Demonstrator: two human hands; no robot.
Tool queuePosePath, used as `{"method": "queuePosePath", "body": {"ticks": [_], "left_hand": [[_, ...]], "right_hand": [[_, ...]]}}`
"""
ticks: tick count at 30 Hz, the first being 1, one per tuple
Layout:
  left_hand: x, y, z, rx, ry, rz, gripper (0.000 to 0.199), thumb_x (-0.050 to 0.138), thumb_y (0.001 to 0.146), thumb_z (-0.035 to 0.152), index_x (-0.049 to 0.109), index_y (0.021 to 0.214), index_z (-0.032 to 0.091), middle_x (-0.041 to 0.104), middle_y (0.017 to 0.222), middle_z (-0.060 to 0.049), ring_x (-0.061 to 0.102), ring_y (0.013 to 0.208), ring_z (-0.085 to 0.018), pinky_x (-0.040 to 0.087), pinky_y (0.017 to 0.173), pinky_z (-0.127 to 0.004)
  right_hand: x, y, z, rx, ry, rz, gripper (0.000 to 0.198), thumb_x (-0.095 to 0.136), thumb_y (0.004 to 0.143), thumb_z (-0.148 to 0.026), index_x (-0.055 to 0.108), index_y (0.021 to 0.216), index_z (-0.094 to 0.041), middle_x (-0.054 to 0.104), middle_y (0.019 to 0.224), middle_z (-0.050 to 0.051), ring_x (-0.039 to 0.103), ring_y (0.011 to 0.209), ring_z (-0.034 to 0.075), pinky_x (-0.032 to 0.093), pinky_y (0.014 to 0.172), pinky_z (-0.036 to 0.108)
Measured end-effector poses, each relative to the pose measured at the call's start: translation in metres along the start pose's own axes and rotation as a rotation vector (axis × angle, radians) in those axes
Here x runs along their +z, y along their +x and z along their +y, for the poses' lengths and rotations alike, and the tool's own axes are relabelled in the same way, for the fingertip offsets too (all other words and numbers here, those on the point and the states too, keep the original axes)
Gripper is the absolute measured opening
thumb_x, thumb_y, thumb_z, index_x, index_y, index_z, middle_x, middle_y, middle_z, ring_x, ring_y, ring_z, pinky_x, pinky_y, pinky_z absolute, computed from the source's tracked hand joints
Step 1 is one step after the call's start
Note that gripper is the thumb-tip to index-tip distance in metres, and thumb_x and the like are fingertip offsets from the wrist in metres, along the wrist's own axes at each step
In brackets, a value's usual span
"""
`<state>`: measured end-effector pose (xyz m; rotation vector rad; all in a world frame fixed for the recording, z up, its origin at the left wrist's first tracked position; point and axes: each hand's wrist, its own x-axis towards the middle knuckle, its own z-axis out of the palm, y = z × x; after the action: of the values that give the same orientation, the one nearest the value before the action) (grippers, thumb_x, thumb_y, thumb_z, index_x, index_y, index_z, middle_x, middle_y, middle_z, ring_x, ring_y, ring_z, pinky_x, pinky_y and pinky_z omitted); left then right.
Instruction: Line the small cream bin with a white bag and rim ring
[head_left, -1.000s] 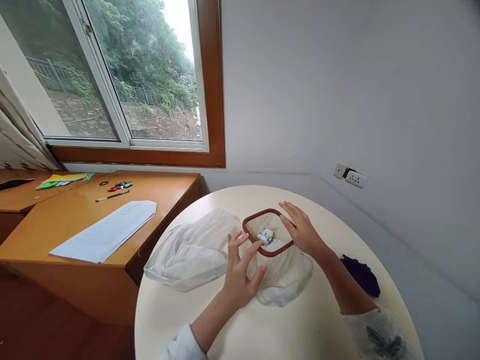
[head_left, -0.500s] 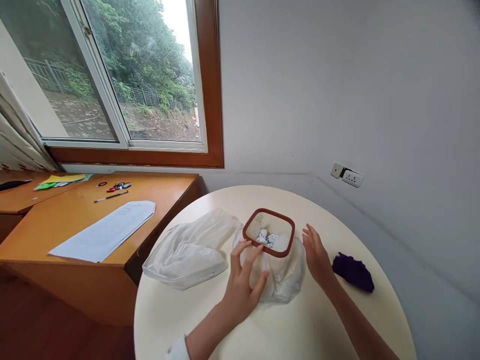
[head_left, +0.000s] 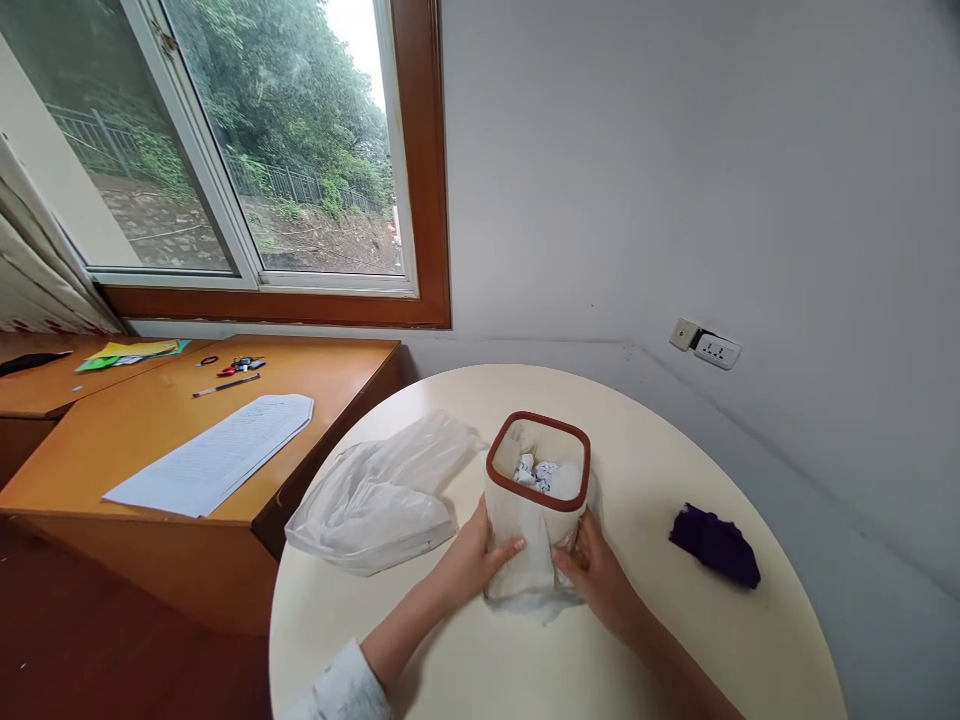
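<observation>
A small white trash bin (head_left: 517, 515) with a brown rim stands on the round table, with crumpled paper (head_left: 536, 472) inside. A thin translucent plastic bag (head_left: 544, 603) is gathered around its lower outside. My left hand (head_left: 478, 555) wraps the bin's left side, thumb lying across the front over the bag. From the right, my right hand (head_left: 598, 572) grips the bin and the bag's loose plastic, its thumb at the front. The fingers behind the bin are hidden.
Another translucent plastic bag (head_left: 375, 510) lies spread on the round table (head_left: 480, 670), left of the bin. A dark purple cloth (head_left: 716, 545) rests at the right. Beside the table, a wooden desk (head_left: 337, 375) bears paper sheets (head_left: 225, 450), a pen (head_left: 226, 386) and keys (head_left: 241, 366).
Both hands have moved down from the rim area onto the bin's sides and closed around it. The plastic that billowed around the bin is now pressed close to its wall.
</observation>
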<state>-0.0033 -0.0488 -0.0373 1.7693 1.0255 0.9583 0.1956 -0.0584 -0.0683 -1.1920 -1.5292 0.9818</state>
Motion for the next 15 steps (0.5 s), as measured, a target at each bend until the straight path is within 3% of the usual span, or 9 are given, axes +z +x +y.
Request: {"method": "queuePosePath", "body": {"ticks": [4, 8, 12, 15], "left_hand": [[0.002, -0.004, -0.002, 0.000, 0.042, 0.004, 0.055, 0.053, 0.082, 0.035, 0.033, 0.131, 0.021, 0.050, 0.127, -0.013, 0.046, 0.117, -0.029, 0.042, 0.093, -0.048], [0.001, -0.012, 0.007, 0.023, 0.130, 0.047, 0.050, 0.055, 0.080, 0.033, 0.040, 0.126, 0.025, 0.048, 0.128, -0.011, 0.048, 0.115, -0.029, 0.045, 0.090, -0.046], [-0.010, -0.026, 0.021, -0.101, 0.366, 0.045, 0.059, 0.054, 0.079, 0.035, 0.030, 0.133, 0.026, 0.041, 0.133, -0.011, 0.043, 0.119, -0.029, 0.042, 0.094, -0.044], [-0.032, -0.034, 0.020, -0.095, 0.593, 0.160, 0.069, 0.056, 0.077, 0.037, 0.023, 0.136, 0.028, 0.029, 0.140, -0.011, 0.037, 0.123, -0.030, 0.039, 0.096, -0.045]], "right_hand": [[0.004, 0.003, 0.006, 0.014, -0.049, -0.010, 0.070, 0.057, 0.074, -0.033, 0.024, 0.136, -0.024, 0.048, 0.129, 0.009, 0.042, 0.121, 0.023, 0.038, 0.098, 0.042], [0.005, 0.006, -0.003, 0.045, -0.099, -0.027, 0.062, 0.055, 0.074, -0.029, 0.032, 0.131, -0.022, 0.053, 0.123, 0.010, 0.050, 0.113, 0.025, 0.044, 0.092, 0.043], [0.009, 0.012, -0.006, 0.025, -0.115, -0.013, 0.060, 0.058, 0.071, -0.029, 0.038, 0.127, -0.021, 0.053, 0.121, 0.010, 0.051, 0.111, 0.026, 0.044, 0.091, 0.043], [0.014, 0.017, 0.003, 0.015, -0.131, 0.010, 0.062, 0.062, 0.067, -0.029, 0.040, 0.125, -0.022, 0.052, 0.123, 0.009, 0.050, 0.112, 0.026, 0.042, 0.093, 0.044]]}}
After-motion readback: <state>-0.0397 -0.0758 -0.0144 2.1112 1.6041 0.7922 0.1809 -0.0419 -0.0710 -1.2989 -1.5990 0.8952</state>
